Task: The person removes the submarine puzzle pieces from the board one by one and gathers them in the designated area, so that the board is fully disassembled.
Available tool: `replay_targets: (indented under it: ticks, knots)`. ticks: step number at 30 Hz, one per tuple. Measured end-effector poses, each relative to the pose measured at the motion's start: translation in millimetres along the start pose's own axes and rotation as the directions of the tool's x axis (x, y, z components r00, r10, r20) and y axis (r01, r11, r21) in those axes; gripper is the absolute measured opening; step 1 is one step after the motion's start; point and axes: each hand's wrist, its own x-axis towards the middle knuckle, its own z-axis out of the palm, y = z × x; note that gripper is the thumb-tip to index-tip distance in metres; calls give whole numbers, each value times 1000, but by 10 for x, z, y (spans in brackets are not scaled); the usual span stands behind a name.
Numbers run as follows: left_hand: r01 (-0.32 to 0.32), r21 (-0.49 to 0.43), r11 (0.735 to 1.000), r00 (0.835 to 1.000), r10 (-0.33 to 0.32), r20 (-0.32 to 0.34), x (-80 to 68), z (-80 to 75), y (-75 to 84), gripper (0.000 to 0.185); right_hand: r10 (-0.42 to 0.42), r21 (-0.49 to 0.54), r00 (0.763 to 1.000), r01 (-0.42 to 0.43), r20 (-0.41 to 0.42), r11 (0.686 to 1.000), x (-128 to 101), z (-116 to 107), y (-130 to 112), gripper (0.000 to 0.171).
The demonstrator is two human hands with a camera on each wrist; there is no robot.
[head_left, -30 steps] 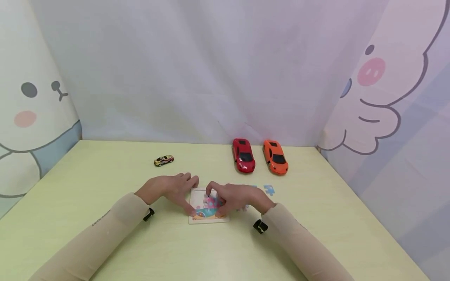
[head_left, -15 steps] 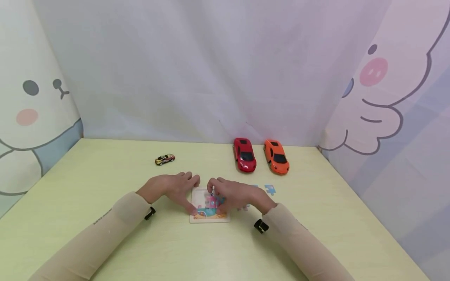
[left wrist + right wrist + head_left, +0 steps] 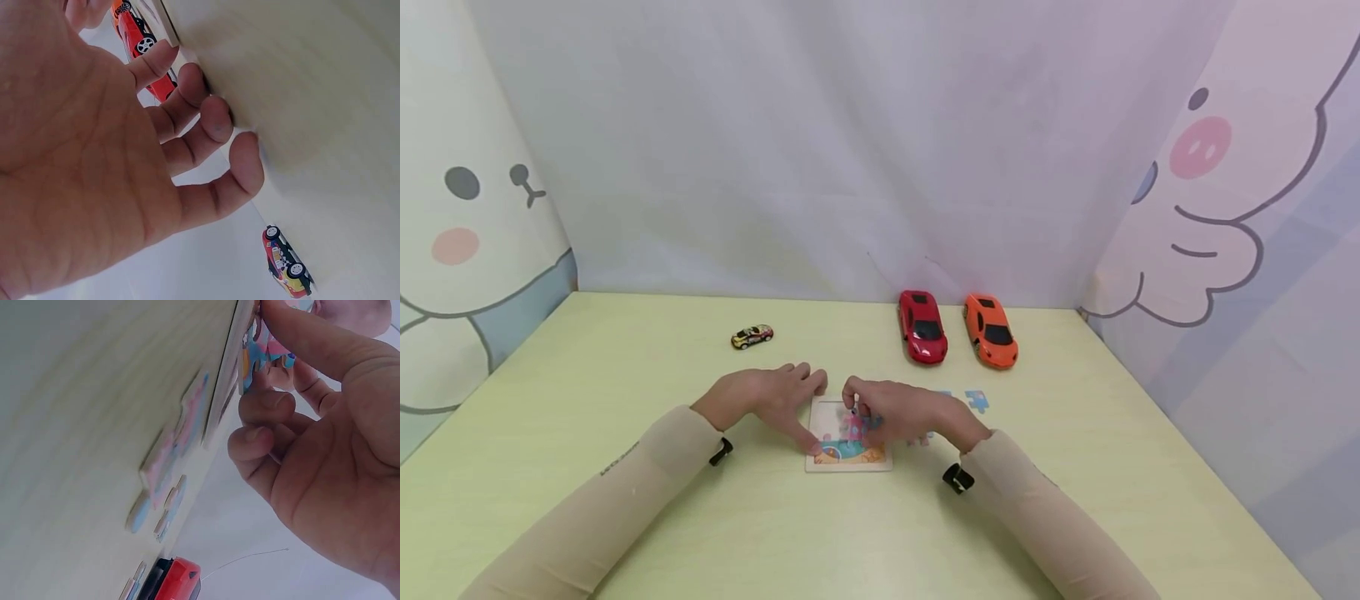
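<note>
Your left hand [image 3: 780, 403] spans the left side of the jigsaw tray [image 3: 848, 468], fingers wide. Your right hand [image 3: 901, 410] pinches a jigsaw piece [image 3: 252, 357] at the tray. Loose pieces [image 3: 977, 401] lie to the tray's right.

Pale yellow table [image 3: 850, 542]. Left hand [image 3: 782, 403] spread along left side of square, light wooden puzzle tray [image 3: 848, 468], thumb at its lower left. Right hand [image 3: 901, 410], fingers bent, pinches pink-and-blue puzzle piece [image 3: 854, 428] over tray. Loose pale-blue puzzle piece [image 3: 977, 401] to the right. Behind: glossy red toy car [image 3: 922, 327], orange toy car [image 3: 991, 331], smaller yellow-and-red toy car [image 3: 752, 337] farther left.
</note>
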Motion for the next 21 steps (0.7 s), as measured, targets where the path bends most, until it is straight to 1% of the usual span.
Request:
replay_targets:
  ticks: [5, 10, 14, 18, 21]
  knots:
    - [-12, -4, 1000, 1000, 12, -6, -6, -2, 4, 76, -66, -16, 997, 66, -38, 998, 4, -28, 34, 24]
    - [-9, -1, 1000, 1000, 9, -8, -14, -6, 13, 76, -128, -37, 990, 126, -59, 991, -48, -134, 54, 12]
    - [-5, -2, 1000, 1000, 5, -5, -16, -17, 16, 76, -131, -47, 990, 128, -58, 991, -117, -245, 81, 6]
    - [-6, -5, 1000, 1000, 6, -2, -13, -14, 9, 75, -115, -54, 992, 113, -49, 992, -205, -326, 125, 8]
    - [-10, -6, 1000, 1000, 10, 0, -9, -10, 4, 75, -88, -61, 996, 86, -28, 994, -295, -399, 142, 9]
